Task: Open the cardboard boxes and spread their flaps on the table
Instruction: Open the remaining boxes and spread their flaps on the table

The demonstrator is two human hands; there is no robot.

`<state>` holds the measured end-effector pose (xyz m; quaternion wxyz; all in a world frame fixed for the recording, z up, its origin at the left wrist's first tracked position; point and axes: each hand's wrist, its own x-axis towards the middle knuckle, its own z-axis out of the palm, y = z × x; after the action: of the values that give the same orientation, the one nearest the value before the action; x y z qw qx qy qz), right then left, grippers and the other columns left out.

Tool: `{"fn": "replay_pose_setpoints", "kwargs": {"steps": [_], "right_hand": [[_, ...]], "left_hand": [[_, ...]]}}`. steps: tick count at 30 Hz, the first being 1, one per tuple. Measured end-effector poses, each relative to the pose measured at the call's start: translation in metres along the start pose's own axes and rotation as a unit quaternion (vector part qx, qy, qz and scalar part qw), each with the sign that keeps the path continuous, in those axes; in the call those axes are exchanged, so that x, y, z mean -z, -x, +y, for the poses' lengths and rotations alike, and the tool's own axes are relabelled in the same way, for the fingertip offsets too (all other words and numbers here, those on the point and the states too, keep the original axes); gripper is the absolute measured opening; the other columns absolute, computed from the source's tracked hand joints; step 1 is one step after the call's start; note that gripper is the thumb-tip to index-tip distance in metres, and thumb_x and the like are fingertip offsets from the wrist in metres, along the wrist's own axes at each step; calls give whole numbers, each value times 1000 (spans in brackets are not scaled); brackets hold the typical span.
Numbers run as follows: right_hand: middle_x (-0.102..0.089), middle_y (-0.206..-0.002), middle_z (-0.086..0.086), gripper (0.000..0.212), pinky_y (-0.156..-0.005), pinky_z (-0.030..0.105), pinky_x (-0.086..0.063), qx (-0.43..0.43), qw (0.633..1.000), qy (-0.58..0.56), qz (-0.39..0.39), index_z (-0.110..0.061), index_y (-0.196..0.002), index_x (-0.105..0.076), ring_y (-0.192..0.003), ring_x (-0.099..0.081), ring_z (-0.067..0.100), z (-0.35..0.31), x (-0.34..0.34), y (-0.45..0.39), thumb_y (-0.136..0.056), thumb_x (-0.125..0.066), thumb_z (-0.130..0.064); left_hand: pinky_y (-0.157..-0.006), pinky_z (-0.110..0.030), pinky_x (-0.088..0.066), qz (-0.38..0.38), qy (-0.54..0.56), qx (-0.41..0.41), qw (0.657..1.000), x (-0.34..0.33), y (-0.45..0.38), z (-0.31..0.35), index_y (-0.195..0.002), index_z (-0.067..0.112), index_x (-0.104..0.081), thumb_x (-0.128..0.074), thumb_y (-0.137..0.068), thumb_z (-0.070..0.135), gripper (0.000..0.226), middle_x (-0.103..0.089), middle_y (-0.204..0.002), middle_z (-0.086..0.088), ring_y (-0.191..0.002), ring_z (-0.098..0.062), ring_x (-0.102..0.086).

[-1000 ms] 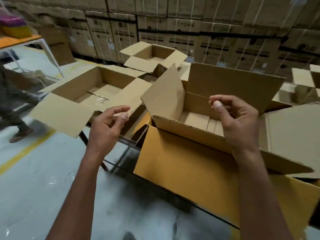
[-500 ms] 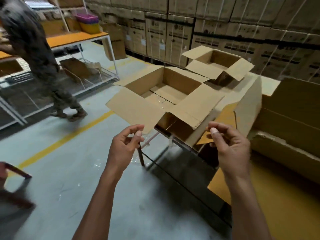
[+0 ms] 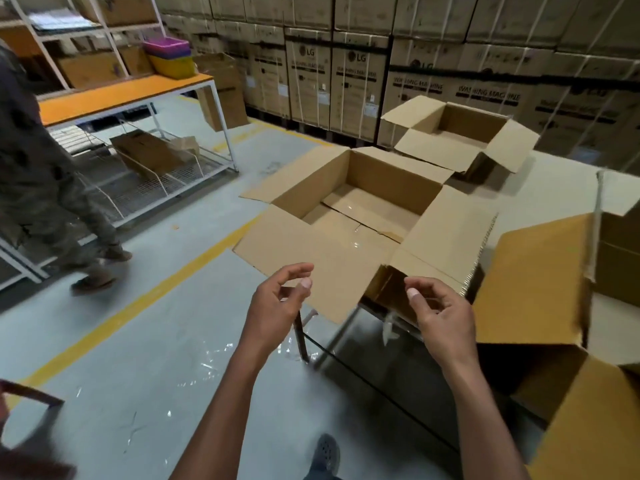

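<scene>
Stacked washing-machine cartons [image 3: 356, 84] are seen behind the surface [image 3: 554, 188]. Nothing is held: left hand [image 3: 277, 306] and right hand [image 3: 438, 315] are loosely curled, just before the opened box [image 3: 363, 216]. Its flaps are judged light, stiff, best gripped at the edges.
</scene>
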<state>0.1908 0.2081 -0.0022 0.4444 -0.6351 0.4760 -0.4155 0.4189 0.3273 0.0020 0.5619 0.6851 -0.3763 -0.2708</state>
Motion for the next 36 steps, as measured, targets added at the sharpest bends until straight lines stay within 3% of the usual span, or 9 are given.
{"fn": "replay_pose_setpoints", "kwargs": {"steps": [5,9,15,19,23,27,29,32,36], "right_hand": [[-69,-108,-16,19,-71,15,-48,-29,998,56,29,-32,-106,-73,-97,-61,-2,18,-41,-62,-96,-65,-17],[-62,-126,-9,23,-100,37,-48,-34,986,152,66,-31,-114,-71,-119,-53,13,37,-56,-119,-94,-67,-19],[-46,-149,-2,31,-116,54,-23,-155,936,294,116,-36,-125,-65,-141,-29,30,56,-47,-172,-93,-65,-35],[-27,-161,3,53,-118,62,-14,-240,907,332,101,-42,-137,-54,-147,-17,38,70,-43,-190,-89,-61,-62],[-19,-165,4,69,-117,62,-19,-287,902,304,112,-41,-146,-46,-147,-23,41,80,-46,-190,-87,-52,-75],[-34,-156,10,59,-115,50,-34,-287,902,269,178,-29,-142,-56,-137,-43,34,80,-47,-183,-90,-60,-58],[-50,-144,13,50,-107,47,-45,-288,890,269,228,-30,-132,-64,-119,-57,36,81,-45,-180,-85,-65,-50],[-60,-133,15,36,-98,44,-52,-274,882,263,280,-31,-122,-71,-107,-62,36,69,-51,-175,-86,-70,-32],[-59,-140,10,40,-103,39,-47,-265,877,240,321,-39,-117,-72,-121,-58,33,35,-63,-163,-85,-74,-15]], "left_hand": [[-88,-37,-58,-47,-36,-3,998,9,-85,-14,-117,46,-69,-64,-94,42,23,-70,-118,19,-99,-10,-70],[-85,-24,-52,-61,-68,8,996,10,-157,-30,-117,45,-67,-65,-97,35,22,-66,-123,19,-100,0,-65],[-110,-46,-29,-77,-209,98,970,-8,-215,-52,-133,43,-57,-62,-94,52,41,-34,-157,4,-144,-26,-29],[-115,-58,-18,-47,-223,134,965,-15,-237,-62,-144,43,-46,-66,-88,58,61,-2,-168,4,-153,-25,-3],[-114,-59,-17,57,-202,113,971,8,-249,-90,-141,47,-47,-70,-87,48,59,-2,-168,8,-154,-25,-1],[-112,-62,-15,40,-226,147,962,52,-258,-125,-140,48,-47,-73,-86,45,60,5,-167,14,-154,-32,6],[-110,-62,-20,14,-224,160,961,74,-265,-136,-140,48,-46,-73,-86,45,61,4,-166,16,-152,-33,-10],[-94,-46,-38,-9,-165,134,977,106,-275,-144,-137,44,-50,-75,-87,35,57,-7,-164,17,-119,-23,-52],[-98,-34,-38,8,-116,78,990,142,-294,-153,-120,37,-64,-77,-84,9,48,-38,-154,2,-137,-18,-46]]}}
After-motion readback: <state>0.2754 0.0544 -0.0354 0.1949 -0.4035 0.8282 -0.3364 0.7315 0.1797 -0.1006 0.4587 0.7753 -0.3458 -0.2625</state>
